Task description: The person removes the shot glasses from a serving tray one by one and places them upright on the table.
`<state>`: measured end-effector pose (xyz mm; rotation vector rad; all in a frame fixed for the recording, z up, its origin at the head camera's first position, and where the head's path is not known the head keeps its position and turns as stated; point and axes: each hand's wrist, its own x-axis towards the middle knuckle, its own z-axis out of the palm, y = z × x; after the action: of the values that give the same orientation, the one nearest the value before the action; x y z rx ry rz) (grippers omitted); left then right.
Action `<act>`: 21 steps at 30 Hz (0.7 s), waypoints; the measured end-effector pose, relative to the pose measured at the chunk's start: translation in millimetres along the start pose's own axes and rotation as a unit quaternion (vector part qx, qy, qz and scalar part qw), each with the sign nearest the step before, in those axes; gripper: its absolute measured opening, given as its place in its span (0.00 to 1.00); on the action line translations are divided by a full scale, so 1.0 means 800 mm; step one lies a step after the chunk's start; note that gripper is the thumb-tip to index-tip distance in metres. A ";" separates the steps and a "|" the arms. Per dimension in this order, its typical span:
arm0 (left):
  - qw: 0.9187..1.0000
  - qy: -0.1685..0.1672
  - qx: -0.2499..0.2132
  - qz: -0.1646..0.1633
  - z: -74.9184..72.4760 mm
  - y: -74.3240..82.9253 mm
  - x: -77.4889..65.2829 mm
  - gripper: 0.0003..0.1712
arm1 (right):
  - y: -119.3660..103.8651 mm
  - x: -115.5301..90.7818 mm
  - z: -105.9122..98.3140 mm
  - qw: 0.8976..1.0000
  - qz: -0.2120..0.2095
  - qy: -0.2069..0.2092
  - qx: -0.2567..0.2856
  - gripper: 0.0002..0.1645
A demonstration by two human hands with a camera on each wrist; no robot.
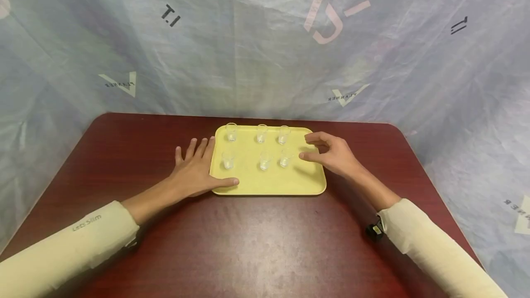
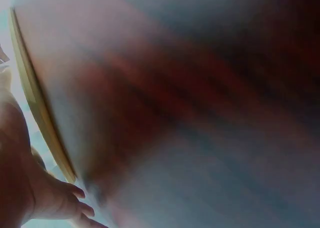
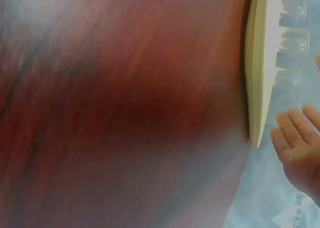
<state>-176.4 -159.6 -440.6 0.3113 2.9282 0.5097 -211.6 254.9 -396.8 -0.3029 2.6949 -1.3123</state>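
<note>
A dark red table (image 1: 256, 243) carries both forearms, with bare surface stretching wide from the wrists back toward the person and out to the left of the left hand. Between the 2 hands sits a yellow tray (image 1: 269, 183), its long near edge just ahead of both wrists. The left hand (image 1: 194, 171) lies flat and relaxed on the table against the tray's left edge, fingers straight and spread, thumb stretched along the near left corner of the rim. The right hand (image 1: 331, 153) hovers over the tray's right edge, fingers loosely curved with thumb and forefinger apart, holding nothing. On the tray stand 6 small clear glasses in 2 rows of 3; the nearest to the right hand is the near-row right glass (image 1: 285, 158), just beside its fingertips but apart from them, with the far-row right glass (image 1: 283, 134) a little beyond. The near-row left glass (image 1: 228, 160) stands close to the left hand's fingers. The head view alone shows the whole layout and both hands; the left wrist view, blurred, gives only the tray's rim edge-on with fingers beneath it; the right wrist view shows the rim in profile and 3 glasses rising above it, with an open palm beside the corner. The table's far edge lies close behind the tray, backed by a pale plastic sheet (image 1: 265, 45).
</note>
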 end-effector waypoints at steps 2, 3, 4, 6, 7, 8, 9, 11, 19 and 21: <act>1.000 -0.002 -0.001 -0.001 0.001 0.001 0.001 0.93 | -0.001 0.001 0.004 1.000 -0.007 -0.007 0.006 0.40; 1.000 -0.003 0.000 -0.001 0.001 0.002 0.001 0.93 | -0.002 0.002 0.006 1.000 -0.009 -0.010 0.008 0.40; 1.000 -0.004 0.002 -0.002 0.001 0.002 0.002 0.93 | -0.003 0.002 0.007 1.000 -0.010 -0.014 0.008 0.40; 1.000 -0.008 0.005 -0.002 0.002 0.003 0.004 0.94 | -0.004 0.002 0.010 1.000 -0.015 -0.025 0.010 0.40; 1.000 -0.009 0.006 -0.002 0.002 0.004 0.004 0.94 | -0.005 0.003 0.011 0.999 -0.016 -0.030 0.011 0.40; 1.000 -0.012 0.008 -0.002 0.002 0.005 0.005 0.94 | -0.005 0.004 0.013 0.999 -0.018 -0.035 0.013 0.40; 1.000 -0.013 0.009 -0.002 0.002 0.006 0.005 0.94 | -0.006 0.005 0.014 0.999 -0.020 -0.038 0.015 0.40; 1.000 -0.017 0.010 -0.003 0.003 0.007 0.005 0.95 | -0.007 0.006 0.017 0.998 -0.027 -0.044 0.021 0.39; 0.999 -0.035 0.015 -0.006 0.005 0.008 0.005 0.94 | -0.014 0.011 0.031 0.997 -0.038 -0.052 0.036 0.37; 0.999 -0.037 0.016 -0.007 0.004 0.008 0.004 0.93 | -0.014 0.013 0.034 0.997 -0.045 -0.055 0.036 0.37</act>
<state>-177.9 -151.9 -441.9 0.3053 2.8675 0.4396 -214.6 225.1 -405.2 -0.4793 2.5643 -1.3721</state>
